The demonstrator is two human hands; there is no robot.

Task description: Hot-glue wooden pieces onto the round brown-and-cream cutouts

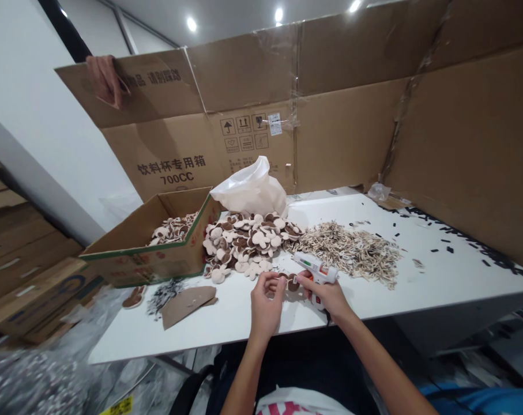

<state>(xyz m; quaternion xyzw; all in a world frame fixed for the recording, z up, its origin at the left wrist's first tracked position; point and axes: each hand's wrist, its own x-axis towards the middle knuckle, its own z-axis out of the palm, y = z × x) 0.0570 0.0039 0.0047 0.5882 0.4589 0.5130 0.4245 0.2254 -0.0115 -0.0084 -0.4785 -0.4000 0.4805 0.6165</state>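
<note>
My left hand (266, 297) is closed, thumb and fingertips pinched at the left edge of a small brown plush piece (292, 283). On the piece's other side, my right hand (328, 297) pinches with thumb and finger. A white glue gun (315, 266) with an orange part lies against my right hand, its nozzle pointing left; whether the lower fingers also grip it I cannot tell. Just beyond my hands rises a heap of pale and brown plush shapes (261, 239). Right of it spreads a pile of thin beige strips (352, 251).
An open cardboard box (144, 265) with more plush shapes stands at left. Before it lie a brown cardboard scrap (187, 305), black bits (164, 297) and one plush piece (134, 297). A white bag (252, 193) sits behind the heap. Small black pieces (473, 236) line the right, under tall cardboard walls (347, 132).
</note>
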